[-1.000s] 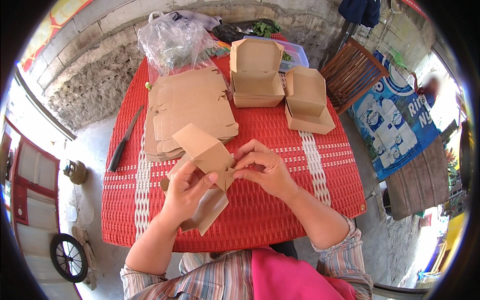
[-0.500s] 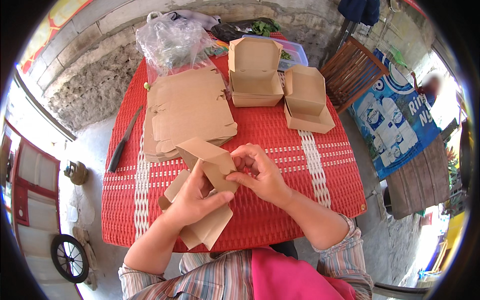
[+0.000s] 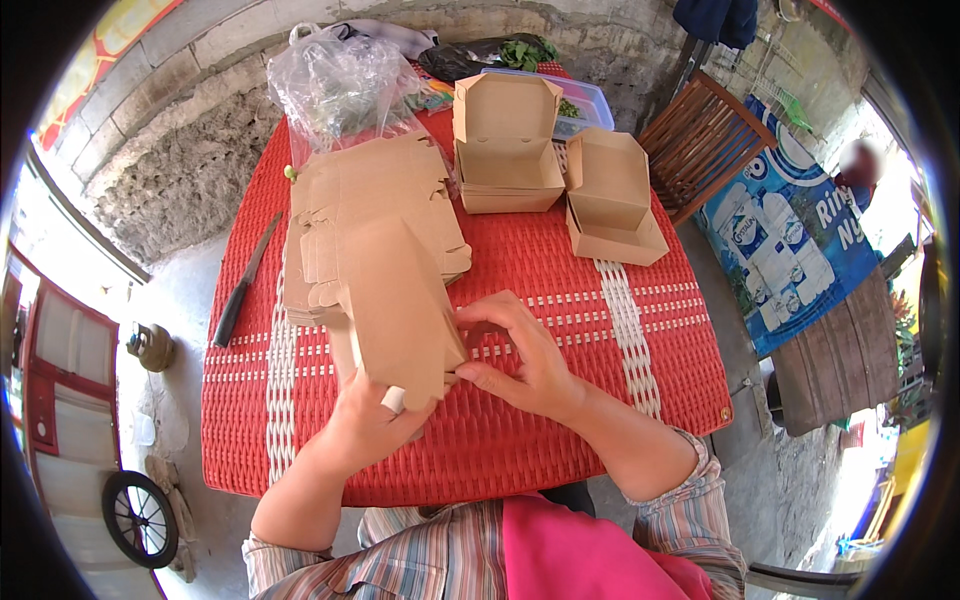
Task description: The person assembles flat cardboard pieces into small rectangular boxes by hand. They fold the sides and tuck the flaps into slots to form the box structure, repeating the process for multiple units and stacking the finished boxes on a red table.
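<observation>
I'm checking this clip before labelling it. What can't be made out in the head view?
- Left hand: fingers hidden behind the cardboard box blank it holds.
- Stack of flat blanks: near part covered by the held blank; count unreadable.
- Clear plastic bag: contents blurred by the crinkled film.
- Plastic container: mostly hidden behind the folded boxes.
- Right hand: whether its fingertips grip the blank's edge.

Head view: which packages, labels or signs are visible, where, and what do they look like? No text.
Flat brown cardboard box blank: in both hands, centre.
Stack of flat brown cardboard blanks: red woven table, left rear.
Two folded open brown cardboard boxes: table rear.
Clear plastic bag: rear left.
Blue banner with bottle pictures: right, beside table.
</observation>
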